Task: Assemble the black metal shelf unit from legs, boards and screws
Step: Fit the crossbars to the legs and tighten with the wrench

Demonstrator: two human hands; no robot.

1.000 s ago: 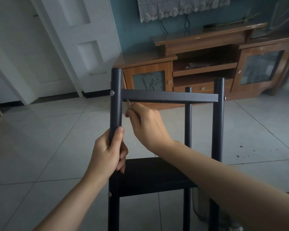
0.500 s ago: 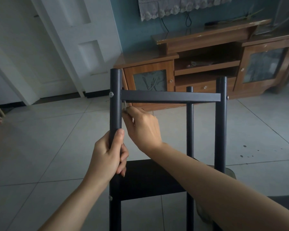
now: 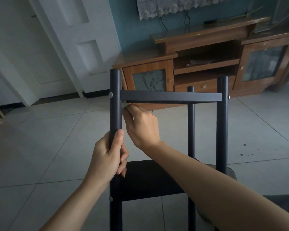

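Observation:
The black metal shelf unit stands upright on the tiled floor in front of me. My left hand is wrapped around its near left leg. The top board spans between that leg and the near right leg. A rear leg shows behind it. My right hand reaches under the top board's left corner, fingertips pinched on a small silver tool beside the leg. A silver screw head sits on the left leg at board height. A lower board lies beneath my arms.
A brown wooden TV cabinet stands against the teal wall behind the shelf. A white door is at the back left. Pale floor tiles stretch to the left and right. A round greyish object lies on the floor behind the right leg.
My right hand has shifted left and slightly up, closer to the left leg under the top board's corner. My left hand keeps its grip on the leg.

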